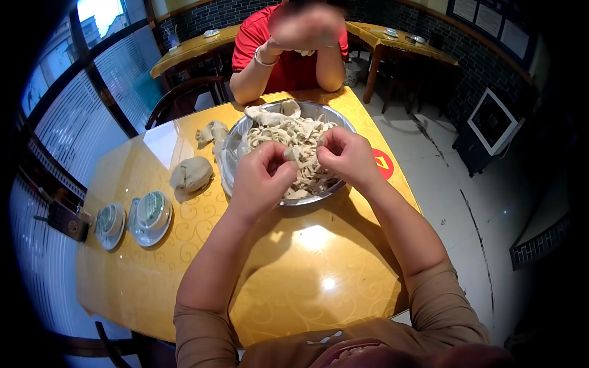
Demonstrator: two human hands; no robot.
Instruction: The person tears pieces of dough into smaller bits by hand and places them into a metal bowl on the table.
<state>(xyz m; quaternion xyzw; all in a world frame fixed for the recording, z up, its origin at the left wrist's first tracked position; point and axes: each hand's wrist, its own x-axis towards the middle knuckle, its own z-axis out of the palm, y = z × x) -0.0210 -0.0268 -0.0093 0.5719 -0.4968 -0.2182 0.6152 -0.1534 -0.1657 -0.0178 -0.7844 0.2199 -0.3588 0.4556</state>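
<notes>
A round metal bowl [311, 200] stands on the yellow table, heaped with pale torn strips of dough [311, 168]. Over its near left part is my left hand [268, 175], thumb and fingers pinched together on a bit of dough. My right hand [345, 154] is over the right part of the bowl, its fingers also closed in a pinch; what lies between them is too small to make out. A larger flat piece of dough [270, 116] rests at the bowl's far edge. To the left of the bowl a rounded dough lump [191, 174] sits on the table.
Across the yellow table [153, 270], a person in a red shirt [294, 76] leans on their elbows, hands raised. Wrapped dish sets [152, 214] stand at the left. Behind the bowl's left side lies another dough piece [211, 133]. A red round sticker [383, 164] is at the right edge.
</notes>
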